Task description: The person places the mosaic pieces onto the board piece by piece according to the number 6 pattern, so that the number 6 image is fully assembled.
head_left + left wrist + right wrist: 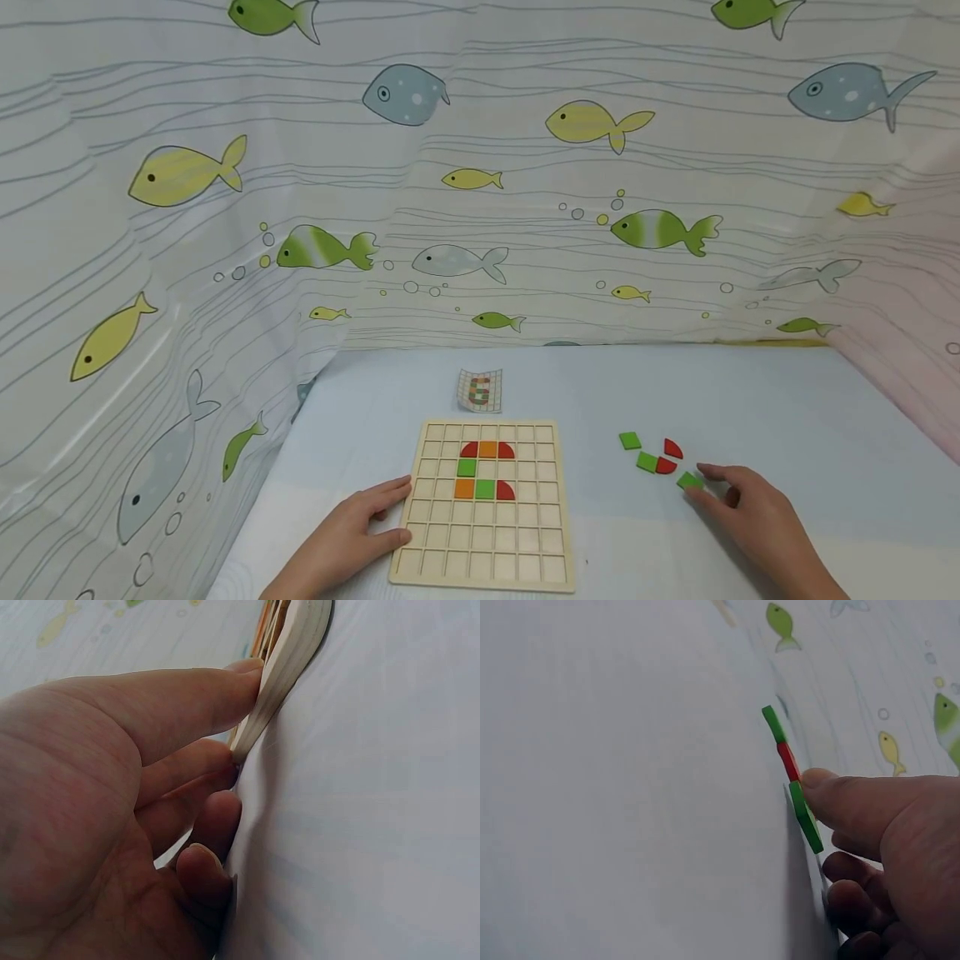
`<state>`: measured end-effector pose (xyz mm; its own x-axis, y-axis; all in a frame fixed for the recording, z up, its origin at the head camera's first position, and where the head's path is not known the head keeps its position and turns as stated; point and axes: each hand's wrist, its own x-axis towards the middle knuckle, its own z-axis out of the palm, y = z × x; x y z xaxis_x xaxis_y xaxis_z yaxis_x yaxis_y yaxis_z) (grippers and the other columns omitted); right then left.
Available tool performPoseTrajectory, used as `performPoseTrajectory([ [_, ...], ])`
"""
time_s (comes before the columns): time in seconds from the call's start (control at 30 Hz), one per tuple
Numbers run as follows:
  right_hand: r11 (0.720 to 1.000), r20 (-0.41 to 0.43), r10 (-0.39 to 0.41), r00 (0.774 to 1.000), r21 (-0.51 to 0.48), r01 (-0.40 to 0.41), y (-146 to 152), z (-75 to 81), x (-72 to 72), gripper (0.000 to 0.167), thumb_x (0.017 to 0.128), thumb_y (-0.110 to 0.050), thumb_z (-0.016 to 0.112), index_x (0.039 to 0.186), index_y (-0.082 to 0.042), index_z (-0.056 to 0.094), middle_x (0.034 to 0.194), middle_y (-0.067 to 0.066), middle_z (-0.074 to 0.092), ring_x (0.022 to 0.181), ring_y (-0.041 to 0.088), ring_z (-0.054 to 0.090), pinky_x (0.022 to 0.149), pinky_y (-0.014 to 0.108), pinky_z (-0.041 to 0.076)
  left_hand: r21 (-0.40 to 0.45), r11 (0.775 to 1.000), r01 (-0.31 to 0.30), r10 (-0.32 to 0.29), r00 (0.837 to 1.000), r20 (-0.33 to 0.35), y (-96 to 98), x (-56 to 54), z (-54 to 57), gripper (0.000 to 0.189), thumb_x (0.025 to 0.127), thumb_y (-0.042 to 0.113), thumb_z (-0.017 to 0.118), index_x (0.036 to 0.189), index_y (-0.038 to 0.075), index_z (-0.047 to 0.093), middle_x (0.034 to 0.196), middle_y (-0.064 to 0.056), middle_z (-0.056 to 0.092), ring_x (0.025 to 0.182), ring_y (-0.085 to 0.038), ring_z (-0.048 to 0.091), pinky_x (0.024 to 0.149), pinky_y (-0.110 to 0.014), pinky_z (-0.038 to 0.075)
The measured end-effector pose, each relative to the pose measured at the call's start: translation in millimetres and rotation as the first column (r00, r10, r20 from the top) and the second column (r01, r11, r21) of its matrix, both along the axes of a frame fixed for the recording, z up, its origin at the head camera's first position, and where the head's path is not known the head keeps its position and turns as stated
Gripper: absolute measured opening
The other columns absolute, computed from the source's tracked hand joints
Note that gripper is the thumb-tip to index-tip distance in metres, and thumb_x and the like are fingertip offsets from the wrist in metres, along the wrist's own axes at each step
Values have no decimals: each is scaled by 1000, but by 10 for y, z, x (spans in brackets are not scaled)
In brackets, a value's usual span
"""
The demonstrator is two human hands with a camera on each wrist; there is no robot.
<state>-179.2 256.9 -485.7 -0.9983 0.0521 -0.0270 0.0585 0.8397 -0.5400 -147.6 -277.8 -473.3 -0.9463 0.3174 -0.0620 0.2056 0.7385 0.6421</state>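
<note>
Our left hand (347,527) rests relaxed fingers against the grid board (480,537); our right hand (757,515) pinches a green tile (687,481) between thumb and fingers, with red quarter-circles (672,449) and other green tiles (629,441) just beyond them.

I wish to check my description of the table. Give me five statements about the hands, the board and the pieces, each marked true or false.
1. Two orange squares lie on the board. True.
2. The right hand touches one of the orange squares. False: the right hand touches a green square.
3. The left hand touches the board's left edge. True.
4. The patterned sheet lies on the board. False: the patterned sheet lies beyond it, on the table.
5. Two red pieces lie off the board. True.
</note>
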Motion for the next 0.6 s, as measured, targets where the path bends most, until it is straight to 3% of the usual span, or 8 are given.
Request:
performPoseTrajectory([
  [0.23,999,-38,4,999,55,-2,-49,-47,-29,53,80,-47,80,114,-6,74,106,7,61,74,17,50,61,30,42,1,1000,0,0,1000,-2,0,-2,5,71,87,51,71,142,9,56,149,5,48,119,-15,55,94,-32,47],
  [0.43,998,-68,26,997,63,-22,-80,-45,-27,41,81,-38,81,107,-8,76,105,8,60,74,17,50,62,31,43,7,1000,-8,8,999,31,12,-18,8,72,86,52,71,143,9,55,149,5,47,122,-19,54,95,-33,47],
  [0.6,998,-68,44,997,41,-41,-88,-49,-6,41,84,-43,77,110,-10,75,103,3,62,73,15,48,60,29,41,10,1000,-6,6,999,53,22,-29,5,73,86,52,71,143,9,54,149,4,46,124,-22,53,94,-32,47],
])
